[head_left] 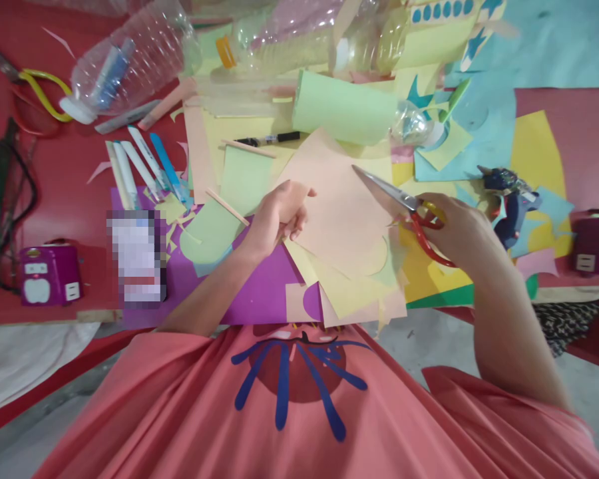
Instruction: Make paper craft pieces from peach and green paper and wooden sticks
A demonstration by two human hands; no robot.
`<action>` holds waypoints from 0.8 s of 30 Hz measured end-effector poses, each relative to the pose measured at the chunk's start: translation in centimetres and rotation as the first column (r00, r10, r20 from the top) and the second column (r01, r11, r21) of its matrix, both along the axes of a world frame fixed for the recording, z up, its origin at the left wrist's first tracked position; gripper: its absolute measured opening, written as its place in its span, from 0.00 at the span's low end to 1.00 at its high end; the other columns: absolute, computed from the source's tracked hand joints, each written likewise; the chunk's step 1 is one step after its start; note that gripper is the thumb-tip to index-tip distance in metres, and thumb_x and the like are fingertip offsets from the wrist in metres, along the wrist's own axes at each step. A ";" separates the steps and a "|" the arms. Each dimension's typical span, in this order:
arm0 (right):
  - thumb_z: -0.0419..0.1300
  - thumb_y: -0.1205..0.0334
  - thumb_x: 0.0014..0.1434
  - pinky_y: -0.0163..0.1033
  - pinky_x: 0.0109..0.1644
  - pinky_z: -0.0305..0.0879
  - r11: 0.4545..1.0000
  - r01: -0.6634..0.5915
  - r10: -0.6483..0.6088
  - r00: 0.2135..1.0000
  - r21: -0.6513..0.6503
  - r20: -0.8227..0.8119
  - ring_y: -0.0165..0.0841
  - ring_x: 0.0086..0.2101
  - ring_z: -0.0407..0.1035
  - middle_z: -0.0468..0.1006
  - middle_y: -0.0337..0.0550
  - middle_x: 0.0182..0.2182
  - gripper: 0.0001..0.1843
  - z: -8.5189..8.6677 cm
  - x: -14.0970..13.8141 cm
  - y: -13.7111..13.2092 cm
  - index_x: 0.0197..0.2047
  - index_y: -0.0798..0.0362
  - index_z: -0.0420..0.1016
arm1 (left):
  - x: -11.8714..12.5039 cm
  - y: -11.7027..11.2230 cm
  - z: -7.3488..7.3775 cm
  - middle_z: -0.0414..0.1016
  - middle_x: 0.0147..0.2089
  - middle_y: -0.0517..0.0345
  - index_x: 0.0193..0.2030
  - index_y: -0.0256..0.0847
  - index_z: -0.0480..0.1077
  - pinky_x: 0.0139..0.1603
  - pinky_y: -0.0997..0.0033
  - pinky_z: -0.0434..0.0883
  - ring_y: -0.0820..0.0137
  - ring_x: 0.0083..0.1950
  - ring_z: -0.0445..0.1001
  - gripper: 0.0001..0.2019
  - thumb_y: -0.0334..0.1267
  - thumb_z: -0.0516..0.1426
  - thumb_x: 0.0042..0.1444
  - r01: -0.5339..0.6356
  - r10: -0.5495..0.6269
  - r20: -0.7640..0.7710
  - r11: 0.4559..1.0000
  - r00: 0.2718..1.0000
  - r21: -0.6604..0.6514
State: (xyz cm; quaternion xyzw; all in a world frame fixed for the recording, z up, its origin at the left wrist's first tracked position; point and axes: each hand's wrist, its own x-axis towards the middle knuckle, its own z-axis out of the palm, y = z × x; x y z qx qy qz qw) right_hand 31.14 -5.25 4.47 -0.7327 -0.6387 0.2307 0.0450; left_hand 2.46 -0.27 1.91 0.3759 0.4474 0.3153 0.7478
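Note:
My left hand (285, 216) has its fingers curled over the left part of a peach sheet of paper (337, 199); whether anything small is inside them is hidden. My right hand (462, 229) grips scissors (387, 188) with red and yellow handles. Their blades look closed, pointing up and left over the sheet's right side. Under and around the sheet lie pale yellow paper (349, 293), a light green piece (247, 176) and purple paper (259, 293). A black marker (267, 140) lies just beyond, by a rolled green paper tube (344, 106).
Clear plastic bottles (144, 60) lie along the back. Several markers (140, 159) and a phone (137, 256) are at left, with a purple box (50, 274) and another pair of scissors (44, 93). A dark blue glue gun-like tool (512, 206) rests at right on blue and yellow paper.

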 end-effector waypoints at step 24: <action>0.49 0.57 0.66 0.42 0.41 0.72 0.856 -0.062 0.356 0.791 0.514 -0.497 0.32 0.34 0.71 0.75 0.46 0.39 0.18 -4.2 -12.7 2.7 0.57 0.49 0.65 | 0.1 -0.4 -0.8 0.73 0.32 0.60 0.40 0.40 0.69 0.28 0.77 0.68 0.78 0.23 0.65 0.15 0.49 0.49 0.63 0.000 0.025 -0.109 0.975 0.994 0.223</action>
